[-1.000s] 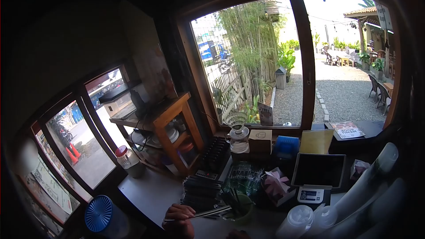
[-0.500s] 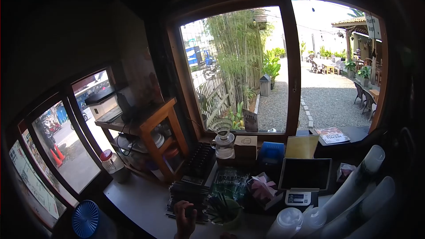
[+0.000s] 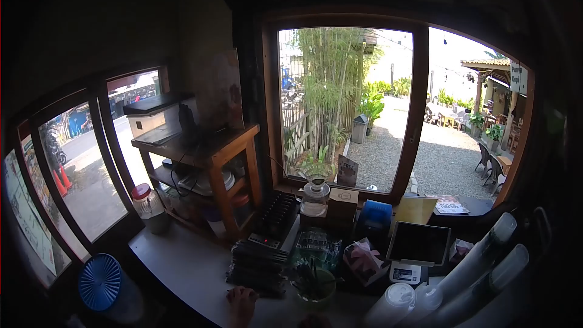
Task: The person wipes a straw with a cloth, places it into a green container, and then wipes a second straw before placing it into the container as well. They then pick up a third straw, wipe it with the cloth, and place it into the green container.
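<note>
I have only one view, from the camera on the person's head. It looks forward and a little down across the counter [image 3: 188, 267] toward the window [image 3: 346, 103]. The counter's near edge is close, and the yard outside is far

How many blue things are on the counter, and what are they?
Round blue fan: 1
Blue box: 1
Total: 2
A hand rests low on the counter, between them.
</note>
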`<move>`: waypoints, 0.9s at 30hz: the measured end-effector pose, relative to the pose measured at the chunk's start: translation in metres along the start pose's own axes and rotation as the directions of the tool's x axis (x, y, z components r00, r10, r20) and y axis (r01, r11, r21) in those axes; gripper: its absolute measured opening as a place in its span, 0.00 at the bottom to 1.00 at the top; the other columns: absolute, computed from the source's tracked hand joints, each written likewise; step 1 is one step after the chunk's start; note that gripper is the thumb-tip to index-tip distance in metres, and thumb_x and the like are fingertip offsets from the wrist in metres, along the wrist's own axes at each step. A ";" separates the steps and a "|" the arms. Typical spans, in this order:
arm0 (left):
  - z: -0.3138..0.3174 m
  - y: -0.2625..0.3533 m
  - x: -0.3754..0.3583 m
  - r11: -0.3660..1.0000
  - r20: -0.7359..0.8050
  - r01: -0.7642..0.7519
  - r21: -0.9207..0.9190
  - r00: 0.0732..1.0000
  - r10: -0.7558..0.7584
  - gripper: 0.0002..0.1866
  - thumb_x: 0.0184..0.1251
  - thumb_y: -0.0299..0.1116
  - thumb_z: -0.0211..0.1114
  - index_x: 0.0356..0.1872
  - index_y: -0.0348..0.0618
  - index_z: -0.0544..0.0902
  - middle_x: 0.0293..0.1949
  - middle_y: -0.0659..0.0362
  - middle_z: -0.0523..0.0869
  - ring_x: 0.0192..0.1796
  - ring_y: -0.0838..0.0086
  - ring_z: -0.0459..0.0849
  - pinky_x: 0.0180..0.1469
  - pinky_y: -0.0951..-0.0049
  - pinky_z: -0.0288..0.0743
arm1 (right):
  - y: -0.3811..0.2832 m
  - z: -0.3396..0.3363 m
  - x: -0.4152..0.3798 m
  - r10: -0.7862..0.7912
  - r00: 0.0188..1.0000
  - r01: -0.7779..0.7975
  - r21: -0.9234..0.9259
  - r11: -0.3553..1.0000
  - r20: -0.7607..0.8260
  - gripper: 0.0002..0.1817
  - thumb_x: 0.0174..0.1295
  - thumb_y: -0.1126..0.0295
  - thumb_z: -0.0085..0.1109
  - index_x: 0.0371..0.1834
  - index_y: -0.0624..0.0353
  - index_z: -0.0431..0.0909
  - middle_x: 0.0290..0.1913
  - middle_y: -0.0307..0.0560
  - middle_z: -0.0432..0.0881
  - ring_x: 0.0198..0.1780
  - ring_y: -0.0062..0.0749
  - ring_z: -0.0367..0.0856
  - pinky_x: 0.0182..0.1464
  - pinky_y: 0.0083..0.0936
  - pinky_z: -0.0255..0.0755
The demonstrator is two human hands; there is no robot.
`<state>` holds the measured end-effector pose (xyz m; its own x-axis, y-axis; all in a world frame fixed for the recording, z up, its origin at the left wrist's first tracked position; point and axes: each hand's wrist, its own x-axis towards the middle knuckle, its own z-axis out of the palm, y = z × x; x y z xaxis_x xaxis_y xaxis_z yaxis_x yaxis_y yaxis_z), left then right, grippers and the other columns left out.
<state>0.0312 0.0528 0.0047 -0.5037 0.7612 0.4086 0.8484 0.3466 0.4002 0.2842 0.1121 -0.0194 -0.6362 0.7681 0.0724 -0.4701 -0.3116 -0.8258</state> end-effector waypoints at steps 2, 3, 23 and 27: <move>0.013 -0.007 -0.004 0.997 -0.079 0.045 -0.060 0.996 -0.050 0.12 0.60 0.45 0.69 0.37 0.50 0.84 0.37 0.57 0.79 0.50 0.60 0.75 0.59 0.53 0.60 | 0.002 -0.003 -0.005 -0.051 0.999 0.051 -0.298 0.953 0.010 0.16 0.75 0.64 0.49 0.26 0.54 0.62 0.22 0.34 0.58 0.24 0.23 0.54 0.30 0.28 0.58; 0.014 -0.008 -0.007 0.997 -0.054 0.063 -0.040 0.996 -0.066 0.12 0.60 0.45 0.68 0.37 0.50 0.84 0.38 0.58 0.79 0.50 0.60 0.75 0.58 0.53 0.60 | -0.001 -0.003 -0.009 0.052 0.998 -0.058 -0.268 0.962 -0.028 0.16 0.75 0.63 0.49 0.27 0.54 0.64 0.23 0.34 0.60 0.24 0.23 0.56 0.30 0.27 0.58; -0.003 0.004 -0.058 0.974 -0.013 -0.132 -0.183 0.991 0.132 0.09 0.68 0.37 0.62 0.34 0.42 0.80 0.33 0.50 0.84 0.39 0.52 0.82 0.42 0.54 0.74 | -0.022 0.013 -0.021 -0.095 0.995 0.091 -0.231 0.969 -0.007 0.22 0.71 0.46 0.50 0.37 0.55 0.76 0.26 0.39 0.76 0.13 0.18 0.62 0.16 0.20 0.59; -0.004 0.006 -0.061 0.967 -0.254 -0.165 -0.196 0.961 0.113 0.08 0.69 0.30 0.57 0.45 0.39 0.77 0.33 0.48 0.83 0.39 0.49 0.81 0.43 0.51 0.74 | -0.032 -0.001 -0.027 0.088 0.995 -0.068 -0.351 0.934 0.042 0.21 0.72 0.48 0.51 0.44 0.56 0.77 0.29 0.41 0.77 0.15 0.20 0.66 0.18 0.22 0.63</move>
<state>0.0667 0.0064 -0.0143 -0.4293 0.6313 0.6458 0.8715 0.1017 0.4798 0.3173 0.1019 0.0041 -0.7004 0.7134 0.0231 -0.1817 -0.1468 -0.9723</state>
